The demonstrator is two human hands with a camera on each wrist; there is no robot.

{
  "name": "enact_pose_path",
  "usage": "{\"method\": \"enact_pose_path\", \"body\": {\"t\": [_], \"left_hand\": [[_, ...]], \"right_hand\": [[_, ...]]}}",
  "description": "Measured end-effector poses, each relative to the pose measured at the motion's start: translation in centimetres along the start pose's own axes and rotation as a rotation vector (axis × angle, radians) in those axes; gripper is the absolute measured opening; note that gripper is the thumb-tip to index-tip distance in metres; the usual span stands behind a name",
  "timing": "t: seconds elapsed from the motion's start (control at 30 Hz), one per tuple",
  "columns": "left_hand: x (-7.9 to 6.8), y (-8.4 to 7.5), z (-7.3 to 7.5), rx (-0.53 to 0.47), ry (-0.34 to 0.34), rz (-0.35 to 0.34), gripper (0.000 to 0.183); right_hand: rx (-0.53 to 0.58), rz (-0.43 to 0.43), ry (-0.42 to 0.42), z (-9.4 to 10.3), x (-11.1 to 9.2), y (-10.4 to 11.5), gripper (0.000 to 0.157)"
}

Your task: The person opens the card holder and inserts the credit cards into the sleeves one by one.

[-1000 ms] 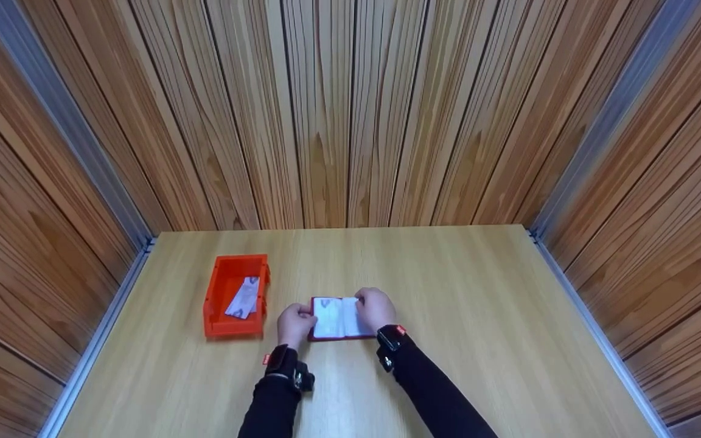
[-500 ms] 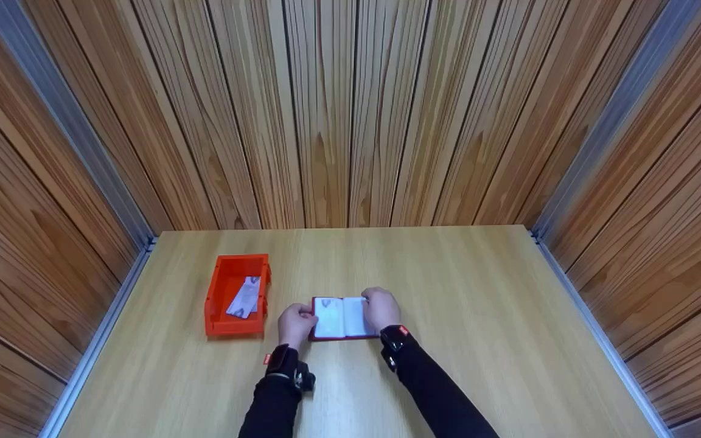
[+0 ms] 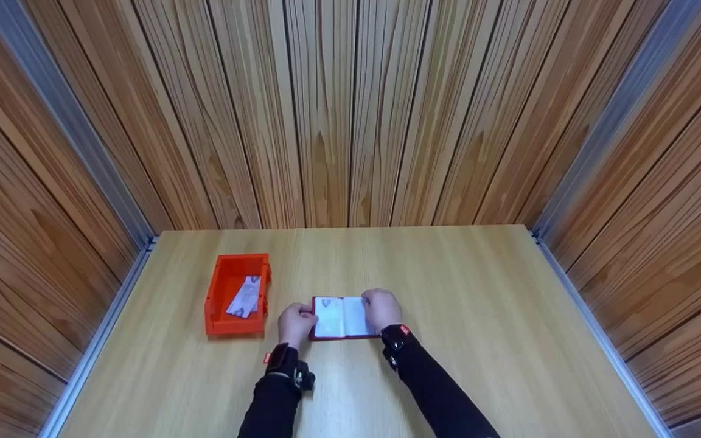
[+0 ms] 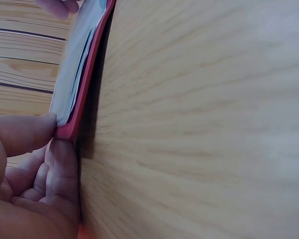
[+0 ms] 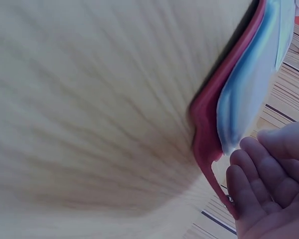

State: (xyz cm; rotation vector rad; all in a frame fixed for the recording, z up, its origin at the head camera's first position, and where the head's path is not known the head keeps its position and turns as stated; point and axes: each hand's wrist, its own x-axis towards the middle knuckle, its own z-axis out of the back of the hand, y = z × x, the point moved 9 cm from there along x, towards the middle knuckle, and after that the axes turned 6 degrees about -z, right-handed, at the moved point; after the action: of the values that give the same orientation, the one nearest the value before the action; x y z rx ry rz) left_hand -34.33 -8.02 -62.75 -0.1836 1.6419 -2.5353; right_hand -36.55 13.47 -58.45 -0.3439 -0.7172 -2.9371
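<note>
A small red card holder (image 3: 329,327) with clear, pale sleeves lies spread on the table between both hands. My left hand (image 3: 293,325) pinches its left edge, thumb on the sleeves and fingers beneath, as the left wrist view shows. At the right edge, my right hand (image 3: 382,310) holds the sleeves' edge between thumb and bent fingers. In the right wrist view, a red strap (image 5: 214,184) with a metal snap runs from the cover to the little finger (image 5: 241,186). A grey printed motif shows in the left sleeve's upper corner.
To the left stands an orange bin (image 3: 212,298) with pale printed paper (image 3: 244,298) inside. Wood-panelled walls (image 3: 338,121) with metal corner rails enclose the light wooden table (image 3: 448,286) at the back and sides.
My right hand has shifted slightly right, off the right sleeve towards its outer edge, so more of that sleeve shows. The left hand keeps its place.
</note>
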Motion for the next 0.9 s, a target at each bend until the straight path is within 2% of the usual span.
{"method": "enact_pose_path", "body": {"t": [0.3,0.67,0.9], "left_hand": [[0.2,0.3,-0.2,0.005,0.021,0.037,0.017],[0.1,0.3,-0.2,0.013,0.013,0.038,0.017],[0.1,0.3,-0.2,0.012,0.014,0.046,0.016]], "right_hand": [[-0.024,0.014,-0.016,-0.1,-0.3,0.1,0.011],[-0.068,0.128,-0.076,0.1,-0.8,1.0,0.009],[-0.112,0.115,-0.049,-0.1,-1.2,1.3,0.013]]}}
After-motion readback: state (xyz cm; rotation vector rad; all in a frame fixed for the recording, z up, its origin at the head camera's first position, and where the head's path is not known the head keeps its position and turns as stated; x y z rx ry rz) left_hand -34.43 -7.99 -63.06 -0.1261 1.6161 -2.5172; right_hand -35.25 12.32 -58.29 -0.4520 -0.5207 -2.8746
